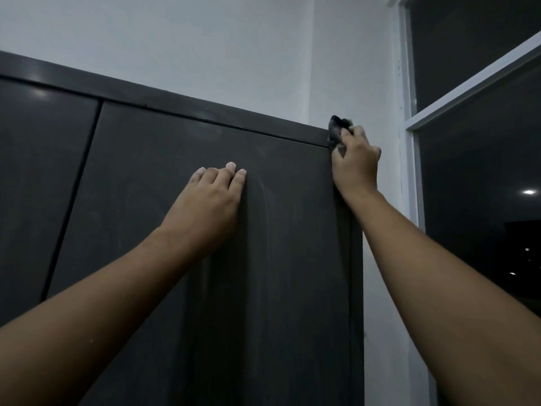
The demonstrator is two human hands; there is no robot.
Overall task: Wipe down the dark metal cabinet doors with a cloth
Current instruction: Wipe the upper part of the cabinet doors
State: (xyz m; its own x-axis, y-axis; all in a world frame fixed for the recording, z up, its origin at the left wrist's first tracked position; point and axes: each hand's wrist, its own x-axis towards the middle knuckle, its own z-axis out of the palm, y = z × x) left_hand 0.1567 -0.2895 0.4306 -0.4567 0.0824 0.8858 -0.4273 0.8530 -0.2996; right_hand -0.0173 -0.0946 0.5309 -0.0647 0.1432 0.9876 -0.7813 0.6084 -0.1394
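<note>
A tall dark metal cabinet fills the view, its right door (164, 177) showing faint streaks of dust. My left hand (212, 197) lies flat against this door near its top, fingers straight and together. At the cabinet's upper right corner my right hand (355, 162) grips a bunched dark cloth (336, 130), held against the top end of the side edge. The left door (38, 171) stands beside it, a narrow vertical gap between the two.
A white wall (205, 39) rises behind the cabinet. To the right is a white-framed window (411, 124) with dark glass reflecting ceiling lights. A narrow strip of wall separates the cabinet's side from the window frame.
</note>
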